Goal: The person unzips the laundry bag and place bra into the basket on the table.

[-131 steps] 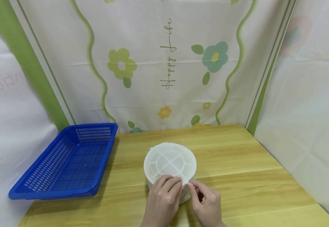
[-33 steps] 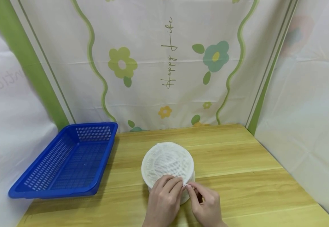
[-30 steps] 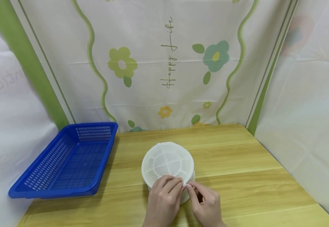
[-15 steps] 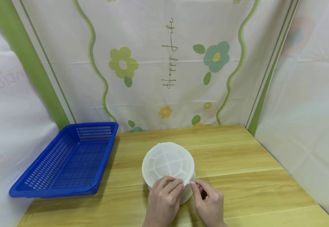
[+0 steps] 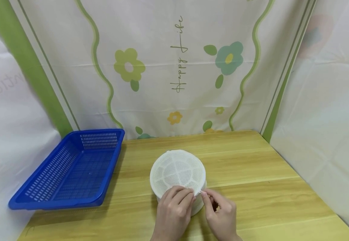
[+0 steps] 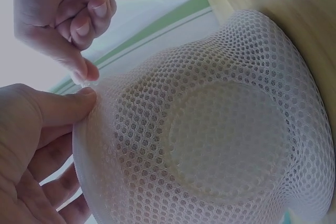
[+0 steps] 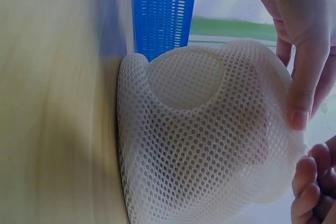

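Note:
A white cylindrical mesh laundry bag (image 5: 177, 170) stands upright on the wooden table, its round lid uppermost and a zip along the lid's edge. My left hand (image 5: 172, 211) grips the near edge of the lid, thumb on the outer side and fingers over the top. Just right of it, my right hand (image 5: 221, 212) pinches a small white piece at the zip with thumb and forefinger, its other fingers curled in. The left wrist view shows both hands' tips almost meeting at the bag's (image 6: 226, 140) rim. A round panel (image 7: 186, 80) marks the mesh side.
A blue plastic basket (image 5: 54, 204) with slotted sides sits at the table's left. The wooden table (image 5: 270, 207) extends to the right and behind the bag. White printed curtains (image 5: 150, 100) enclose the back and both sides.
The bag has turned slightly and shifted a little left since the oldest frame. Over the last second, my right hand's pinch has moved slightly right along the rim; the left hand keeps its grip.

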The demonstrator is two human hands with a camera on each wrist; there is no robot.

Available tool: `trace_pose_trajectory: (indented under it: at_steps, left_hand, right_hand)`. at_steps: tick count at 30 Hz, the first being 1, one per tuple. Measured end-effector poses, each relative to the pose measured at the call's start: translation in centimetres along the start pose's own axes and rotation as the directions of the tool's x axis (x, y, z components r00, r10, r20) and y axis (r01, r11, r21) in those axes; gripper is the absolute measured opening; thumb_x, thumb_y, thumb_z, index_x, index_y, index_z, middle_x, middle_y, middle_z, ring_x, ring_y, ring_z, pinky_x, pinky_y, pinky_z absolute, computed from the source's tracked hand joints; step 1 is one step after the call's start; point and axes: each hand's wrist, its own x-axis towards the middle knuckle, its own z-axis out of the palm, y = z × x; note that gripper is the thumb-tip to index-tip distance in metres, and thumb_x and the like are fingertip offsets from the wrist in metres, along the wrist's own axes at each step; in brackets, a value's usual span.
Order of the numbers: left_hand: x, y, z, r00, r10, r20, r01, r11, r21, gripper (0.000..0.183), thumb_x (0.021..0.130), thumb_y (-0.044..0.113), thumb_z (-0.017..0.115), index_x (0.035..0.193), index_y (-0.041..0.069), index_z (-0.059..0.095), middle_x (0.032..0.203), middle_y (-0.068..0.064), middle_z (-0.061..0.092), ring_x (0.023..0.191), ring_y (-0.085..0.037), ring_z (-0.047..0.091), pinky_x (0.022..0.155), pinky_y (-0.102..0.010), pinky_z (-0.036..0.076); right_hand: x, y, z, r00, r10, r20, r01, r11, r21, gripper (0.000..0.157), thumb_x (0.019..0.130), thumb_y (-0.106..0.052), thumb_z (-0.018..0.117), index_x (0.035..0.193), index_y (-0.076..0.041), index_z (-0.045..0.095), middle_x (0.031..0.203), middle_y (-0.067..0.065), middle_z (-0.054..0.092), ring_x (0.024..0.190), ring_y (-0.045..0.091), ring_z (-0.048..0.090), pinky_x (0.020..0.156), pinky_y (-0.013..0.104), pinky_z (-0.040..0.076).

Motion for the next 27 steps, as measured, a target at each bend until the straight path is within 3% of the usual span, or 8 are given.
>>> trace_pose_trajectory:
  at_steps: [6, 11, 21, 27]
  left_hand:
    - [-0.1, 0.1, 0.0, 0.999, -0.042, 0.034, 0.043, 0.999, -0.018, 0.009, 0.082, 0.010, 0.075, 0.089, 0.005, 0.077, 0.096, -0.002, 0.072, 0.089, -0.019, 0.064, 0.081, -0.032, 0.054]
    - [-0.1, 0.1, 0.0, 0.999, -0.039, 0.028, 0.040, 0.999, -0.022, 0.010, 0.082, 0.009, 0.074, 0.090, 0.004, 0.077, 0.097, -0.003, 0.072, 0.089, -0.020, 0.064, 0.080, -0.032, 0.054]
    - [-0.1, 0.1, -0.1, 1.000, -0.020, 0.020, 0.020, 1.000, -0.005, 0.010, 0.085, 0.010, 0.071, 0.090, 0.005, 0.078, 0.097, -0.003, 0.073, 0.088, -0.018, 0.065, 0.080, -0.031, 0.054]
    - [-0.2, 0.0, 0.0, 1.000, -0.001, 0.001, 0.001, 1.000, 0.014, 0.019, 0.095, 0.015, 0.062, 0.090, 0.006, 0.078, 0.095, -0.002, 0.073, 0.086, -0.018, 0.065, 0.079, -0.031, 0.054]
  right_hand:
    - [0.7, -0.8, 0.1, 0.994, -0.103, 0.026, 0.101, 0.991, 0.084, 0.004, 0.081, 0.009, 0.068, 0.080, 0.005, 0.069, 0.057, -0.006, 0.049, 0.046, -0.001, 0.040, 0.040, 0.009, 0.035]
    - [1.2, -1.5, 0.0, 0.991, -0.125, 0.038, 0.121, 0.987, 0.107, 0.009, 0.088, 0.001, 0.067, 0.081, 0.006, 0.069, 0.055, -0.007, 0.046, 0.046, -0.001, 0.038, 0.040, 0.008, 0.032]
    - [1.1, -1.5, 0.1, 0.995, -0.097, 0.017, 0.096, 0.993, 0.065, 0.006, 0.085, 0.004, 0.067, 0.080, 0.005, 0.070, 0.056, -0.007, 0.048, 0.045, -0.001, 0.039, 0.037, 0.011, 0.033]
    - [1.0, -1.5, 0.2, 0.997, -0.076, -0.001, 0.076, 0.996, 0.045, 0.006, 0.078, 0.011, 0.069, 0.080, 0.005, 0.070, 0.055, -0.007, 0.047, 0.044, 0.000, 0.040, 0.037, 0.011, 0.034]
